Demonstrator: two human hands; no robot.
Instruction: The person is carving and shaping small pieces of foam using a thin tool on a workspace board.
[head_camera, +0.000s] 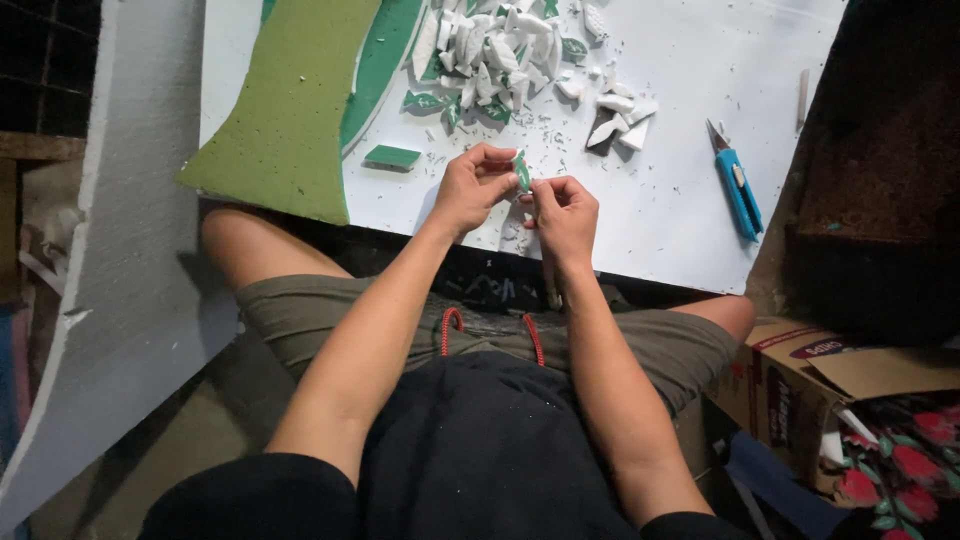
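My left hand (470, 187) and my right hand (566, 212) meet over the near edge of a white foam board (700, 90). Together they pinch a small leaf-shaped foam piece (522, 170), green on one face, held upright between the fingertips. A thin tool handle seems to poke down below my right hand, but I cannot tell what it is. A pile of similar white and green leaf pieces (490, 50) lies on the board beyond my hands.
A blue snap-off cutter (738, 185) lies on the board to the right. A green foam sheet (290, 100) covers the board's left part, with a small green offcut (392, 156) beside it. A big white foam slab (120, 250) leans at left. A cardboard box (800, 385) sits at right.
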